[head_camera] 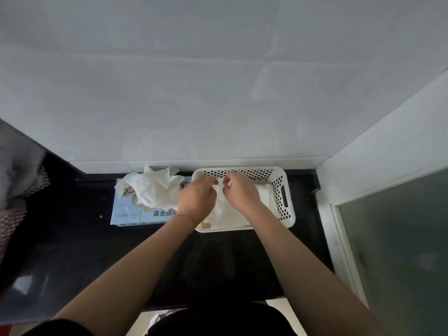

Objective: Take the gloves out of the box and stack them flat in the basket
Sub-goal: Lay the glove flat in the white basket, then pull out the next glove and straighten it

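Note:
A white perforated basket [283,190] stands on the black counter against the wall. Inside it lie white gloves [226,214] in a low pile. Both my hands are over the basket. My left hand [197,197] and my right hand [240,190] each pinch the far edge of the top glove with curled fingers. To the left of the basket lies the light blue glove box [135,212], flat on the counter. A bunch of crumpled white gloves [152,187] sticks up out of its opening.
The black counter [72,238] runs left and toward me. A white tiled wall [218,105] rises right behind box and basket. A white frame with frosted glass [388,238] bounds the right side. Grey cloth and a woven thing [17,185] sit at far left.

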Available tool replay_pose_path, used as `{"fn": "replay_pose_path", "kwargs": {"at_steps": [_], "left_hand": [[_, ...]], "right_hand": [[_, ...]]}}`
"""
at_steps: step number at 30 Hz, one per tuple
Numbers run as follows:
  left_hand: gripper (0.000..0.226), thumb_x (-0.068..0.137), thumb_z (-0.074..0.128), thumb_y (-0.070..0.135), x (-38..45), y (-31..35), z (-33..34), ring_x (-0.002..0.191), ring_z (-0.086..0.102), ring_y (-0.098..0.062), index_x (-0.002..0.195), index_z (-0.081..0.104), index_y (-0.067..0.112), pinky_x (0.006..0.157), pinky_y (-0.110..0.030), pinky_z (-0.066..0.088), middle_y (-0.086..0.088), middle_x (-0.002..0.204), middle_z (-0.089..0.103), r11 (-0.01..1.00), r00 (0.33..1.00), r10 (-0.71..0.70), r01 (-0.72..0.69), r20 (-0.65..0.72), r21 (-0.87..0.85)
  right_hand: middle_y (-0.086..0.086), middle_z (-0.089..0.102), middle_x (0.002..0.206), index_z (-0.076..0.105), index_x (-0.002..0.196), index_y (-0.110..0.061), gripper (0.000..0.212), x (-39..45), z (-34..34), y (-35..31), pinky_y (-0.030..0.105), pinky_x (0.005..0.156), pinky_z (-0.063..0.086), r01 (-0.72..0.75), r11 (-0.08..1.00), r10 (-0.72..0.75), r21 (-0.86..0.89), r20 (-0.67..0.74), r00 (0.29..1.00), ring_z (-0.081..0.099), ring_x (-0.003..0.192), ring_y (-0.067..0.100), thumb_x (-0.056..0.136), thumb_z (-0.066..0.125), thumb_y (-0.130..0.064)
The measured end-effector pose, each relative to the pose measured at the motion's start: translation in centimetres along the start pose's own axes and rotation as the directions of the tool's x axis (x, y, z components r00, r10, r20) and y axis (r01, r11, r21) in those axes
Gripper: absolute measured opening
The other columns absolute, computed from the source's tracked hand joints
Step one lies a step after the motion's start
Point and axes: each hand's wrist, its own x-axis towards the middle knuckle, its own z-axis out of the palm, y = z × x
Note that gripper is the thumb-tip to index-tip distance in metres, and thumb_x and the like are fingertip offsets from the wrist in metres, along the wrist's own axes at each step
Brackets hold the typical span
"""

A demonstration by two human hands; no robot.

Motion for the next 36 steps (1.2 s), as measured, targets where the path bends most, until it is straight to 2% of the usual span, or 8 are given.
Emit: {"fn": "replay_pose_path", "kwargs": {"at_steps": [3, 7, 9, 12, 18, 25, 31, 36], "left_hand": [[0.024, 0.08, 0.052, 0.017, -0.5, -2.8, -2.8, 0.089, 0.061, -0.032, 0.095, 0.07, 0.016, 0.074, -0.04, 0.046, -0.005, 0.095, 0.063, 0.987, 0.967, 0.035, 0.006, -0.254, 0.158], [0.055, 0.08, 0.061, 0.023, -1.5, -6.9, -6.4, 0.125, 0.043, -0.027, 0.134, 0.049, 0.023, 0.107, -0.045, 0.027, -0.004, 0.131, 0.051, 0.923, 0.974, -0.225, 0.218, -0.017, 0.317], [0.049, 0.083, 0.058, 0.026, -2.2, -9.1, -7.5, 0.117, 0.049, -0.024, 0.132, 0.05, 0.025, 0.104, -0.041, 0.031, -0.001, 0.121, 0.056, 0.912, 0.964, -0.262, 0.235, 0.036, 0.336], [0.024, 0.087, 0.055, 0.021, -2.5, -10.8, -8.6, 0.095, 0.056, -0.02, 0.109, 0.063, 0.022, 0.091, -0.035, 0.033, 0.004, 0.095, 0.062, 0.929, 0.974, -0.226, 0.216, -0.001, 0.301], [0.025, 0.096, 0.052, 0.029, -2.5, -12.2, -10.8, 0.091, 0.057, -0.025, 0.09, 0.071, 0.015, 0.08, -0.035, 0.033, -0.001, 0.089, 0.064, 0.972, 0.983, -0.146, 0.164, -0.112, 0.166], [0.035, 0.09, 0.057, 0.022, -1.2, -10.3, -13.8, 0.118, 0.049, -0.022, 0.125, 0.062, 0.024, 0.101, -0.038, 0.04, 0.0, 0.125, 0.058, 0.976, 0.988, -0.124, 0.106, -0.087, -0.188], [0.024, 0.082, 0.075, 0.031, -1.6, -7.4, -16.0, 0.105, 0.051, 0.0, 0.105, 0.069, 0.031, 0.084, -0.006, 0.032, 0.018, 0.11, 0.064, 0.891, 0.993, 0.071, -0.02, 0.095, -0.453], [0.008, 0.087, 0.07, 0.029, -1.6, -6.0, -16.4, 0.081, 0.06, 0.005, 0.091, 0.071, 0.022, 0.074, -0.007, 0.04, 0.014, 0.088, 0.071, 0.852, 0.988, 0.071, 0.01, 0.134, -0.524]], "right_hand": [[0.0, 0.061, 0.088, 0.062, 0.09, -0.012, 0.008, -0.7, 1.3, -4.2, 0.033, 0.067, 0.043, 0.069, 0.997, -0.069, 0.046, -0.003, 0.998, 0.059, 0.084, 0.022, 0.091, 0.054, -0.016], [0.001, 0.065, 0.09, 0.066, 0.096, -0.012, 0.029, -1.7, 4.5, -8.4, 0.037, 0.07, 0.053, 0.078, 0.991, -0.089, 0.104, 0.101, 0.991, 0.061, 0.083, 0.021, 0.086, 0.068, -0.039], [-0.002, 0.065, 0.102, 0.064, 0.109, -0.014, 0.045, -1.9, 6.1, -9.7, 0.036, 0.076, 0.053, 0.101, 0.995, -0.101, 0.007, 0.147, 0.984, 0.061, 0.092, 0.019, 0.077, 0.076, -0.043], [0.003, 0.064, 0.103, 0.064, 0.103, -0.013, 0.019, -2.0, 7.0, -10.0, 0.036, 0.08, 0.052, 0.131, 0.98, -0.114, -0.148, 0.118, 0.986, 0.061, 0.097, 0.024, 0.087, 0.066, -0.023], [0.009, 0.066, 0.078, 0.065, 0.079, -0.004, 0.019, -2.2, 5.9, -11.7, 0.04, 0.067, 0.052, 0.054, 0.999, -0.054, 0.009, -0.008, 0.999, 0.062, 0.075, 0.028, 0.091, 0.052, -0.012], [0.005, 0.062, 0.081, 0.061, 0.085, -0.006, 0.019, -2.8, 0.2, -14.2, 0.026, 0.063, 0.039, 0.014, 0.915, 0.052, 0.402, -0.153, 0.987, 0.055, 0.072, 0.019, 0.094, 0.053, -0.021], [0.012, 0.063, 0.08, 0.058, 0.083, -0.006, 0.023, -4.0, -3.5, -16.2, 0.027, 0.065, 0.044, 0.028, 0.793, 0.107, 0.608, -0.186, 0.977, 0.058, 0.069, 0.014, 0.095, 0.053, -0.025], [0.002, 0.064, 0.071, 0.059, 0.083, -0.009, 0.026, -4.5, -4.3, -16.0, 0.033, 0.065, 0.052, 0.044, 0.756, 0.12, 0.653, -0.204, 0.972, 0.062, 0.058, 0.01, 0.098, 0.053, -0.03]]}}
